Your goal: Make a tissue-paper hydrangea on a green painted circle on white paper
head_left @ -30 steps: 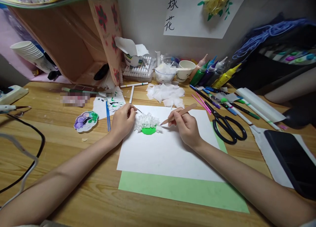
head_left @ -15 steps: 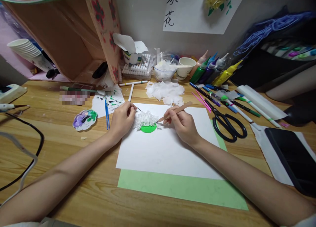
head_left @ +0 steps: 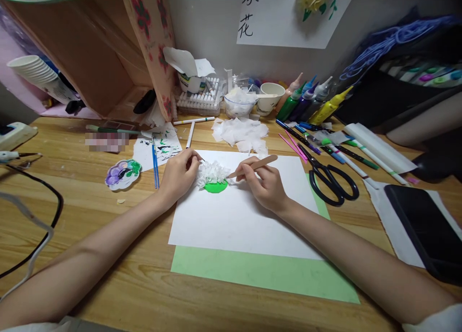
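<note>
A ruffled cluster of white tissue paper [head_left: 213, 171] rests on a bright green round patch [head_left: 216, 186], both on a white sheet of paper [head_left: 231, 221]. On the cluster's left, my left hand [head_left: 181, 172] is closed in a pinch, with a thin dark tip poking out beside the fingers; what it belongs to is hidden. My right hand [head_left: 265, 182] grips a flat wooden craft stick [head_left: 265, 162] like a pen. The stick's pointed end reaches the right edge of the cluster, and whether it touches the paper is too small to tell.
Torn tissue pieces [head_left: 240, 131] lie behind the sheet. Black-handled scissors [head_left: 334, 185], pens and a phone [head_left: 428, 226] are on the right. A paint palette [head_left: 122, 174] and blue brushes [head_left: 155, 163] lie left. Paint bottles [head_left: 332, 106] and a paper cup [head_left: 270, 98] stand behind.
The whole view has shifted slightly. The craft stick lies a little flatter, its tip still by the cluster's right edge. My left hand keeps its pinch beside the cluster.
</note>
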`<state>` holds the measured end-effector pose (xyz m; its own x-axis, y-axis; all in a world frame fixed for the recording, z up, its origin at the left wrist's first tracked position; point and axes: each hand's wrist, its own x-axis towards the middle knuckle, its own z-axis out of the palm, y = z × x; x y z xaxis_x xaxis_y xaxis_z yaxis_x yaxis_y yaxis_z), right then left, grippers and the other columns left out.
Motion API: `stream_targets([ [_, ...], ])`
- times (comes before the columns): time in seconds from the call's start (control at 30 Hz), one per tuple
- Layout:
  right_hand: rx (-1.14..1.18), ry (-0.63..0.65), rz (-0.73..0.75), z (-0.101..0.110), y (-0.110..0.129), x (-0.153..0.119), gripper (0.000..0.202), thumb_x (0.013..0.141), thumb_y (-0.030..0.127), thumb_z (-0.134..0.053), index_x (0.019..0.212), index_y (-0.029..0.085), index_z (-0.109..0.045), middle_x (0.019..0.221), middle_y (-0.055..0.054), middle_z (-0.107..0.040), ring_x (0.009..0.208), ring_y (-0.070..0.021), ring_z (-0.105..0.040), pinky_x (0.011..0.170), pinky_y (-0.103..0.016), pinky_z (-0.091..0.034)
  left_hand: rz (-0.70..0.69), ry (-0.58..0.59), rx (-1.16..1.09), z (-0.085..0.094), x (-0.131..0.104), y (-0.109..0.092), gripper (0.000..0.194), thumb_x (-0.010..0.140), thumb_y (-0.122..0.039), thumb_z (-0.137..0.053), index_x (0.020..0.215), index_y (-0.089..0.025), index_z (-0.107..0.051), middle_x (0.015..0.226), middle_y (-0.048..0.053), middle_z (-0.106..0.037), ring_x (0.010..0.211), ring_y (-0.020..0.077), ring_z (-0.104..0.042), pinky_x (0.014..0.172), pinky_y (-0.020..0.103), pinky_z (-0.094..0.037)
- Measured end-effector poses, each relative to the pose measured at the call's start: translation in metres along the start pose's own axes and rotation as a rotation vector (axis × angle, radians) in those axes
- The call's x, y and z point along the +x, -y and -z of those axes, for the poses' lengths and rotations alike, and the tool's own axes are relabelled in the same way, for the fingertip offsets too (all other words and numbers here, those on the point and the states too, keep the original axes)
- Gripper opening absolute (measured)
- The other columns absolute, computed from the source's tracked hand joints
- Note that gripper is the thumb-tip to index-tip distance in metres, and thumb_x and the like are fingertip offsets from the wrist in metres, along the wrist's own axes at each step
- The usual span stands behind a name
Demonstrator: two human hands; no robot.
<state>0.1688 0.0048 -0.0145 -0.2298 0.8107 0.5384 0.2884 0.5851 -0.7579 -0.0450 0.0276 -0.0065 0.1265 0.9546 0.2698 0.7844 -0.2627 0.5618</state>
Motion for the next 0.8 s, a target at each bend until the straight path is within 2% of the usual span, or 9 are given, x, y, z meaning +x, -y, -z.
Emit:
stream_targets([
  [0.13, -0.009, -0.053, -0.006, 0.002, 0.000, -0.001, 0.028, 0.092, 0.020, -0.040, 0.070, 0.018, -0.057, 0.074, -0.002, -0.059, 0.062, -0.0115, -0.058, 0.061, -0.026, -0.047, -0.006, 0.000, -0.008, 0.000, 0.000, 0.001, 0.021, 0.085, -0.020, -0.041, 0.079, -0.018, -0.061, 0.073, 0.000, -0.063, 0.064, 0.0129, -0.054, 0.062, 0.025, -0.038],
  [0.3, -0.044, 0.024, 0.015, 0.000, -0.001, 0.000, 0.028, 0.092, 0.020, -0.040, 0.071, 0.018, -0.057, 0.078, -0.004, -0.061, 0.069, -0.0128, -0.059, 0.065, -0.027, -0.048, -0.006, 0.005, -0.005, 0.000, 0.000, 0.001, 0.021, 0.085, -0.020, -0.040, 0.079, -0.018, -0.060, 0.073, 0.001, -0.063, 0.064, 0.0133, -0.054, 0.063, 0.025, -0.038],
  [0.6, -0.054, 0.109, -0.031, -0.003, 0.000, 0.001, 0.030, 0.094, 0.027, -0.037, 0.075, 0.020, -0.059, 0.080, -0.005, -0.063, 0.075, -0.0168, -0.061, 0.071, -0.032, -0.049, -0.002, 0.015, -0.007, 0.001, 0.000, 0.000, 0.021, 0.085, -0.020, -0.039, 0.079, -0.018, -0.059, 0.074, 0.001, -0.063, 0.066, 0.0143, -0.055, 0.064, 0.026, -0.039],
  [0.7, 0.009, -0.011, -0.048, 0.003, -0.001, 0.001, 0.030, 0.093, 0.031, -0.038, 0.076, 0.020, -0.061, 0.078, -0.005, -0.063, 0.068, -0.0160, -0.061, 0.065, -0.032, -0.050, -0.006, 0.022, -0.008, 0.001, 0.001, 0.000, 0.022, 0.085, -0.021, -0.038, 0.078, -0.018, -0.058, 0.074, 0.002, -0.063, 0.067, 0.0148, -0.055, 0.065, 0.026, -0.039],
  [0.8, 0.040, -0.208, -0.056, 0.016, -0.009, 0.007, 0.027, 0.094, 0.032, -0.036, 0.091, 0.021, -0.060, 0.079, -0.004, -0.064, 0.060, -0.0140, -0.060, 0.058, -0.030, -0.049, -0.008, 0.027, -0.022, 0.002, 0.000, 0.001, 0.021, 0.086, -0.021, -0.038, 0.079, -0.018, -0.058, 0.075, 0.002, -0.063, 0.067, 0.0150, -0.055, 0.066, 0.027, -0.039],
])
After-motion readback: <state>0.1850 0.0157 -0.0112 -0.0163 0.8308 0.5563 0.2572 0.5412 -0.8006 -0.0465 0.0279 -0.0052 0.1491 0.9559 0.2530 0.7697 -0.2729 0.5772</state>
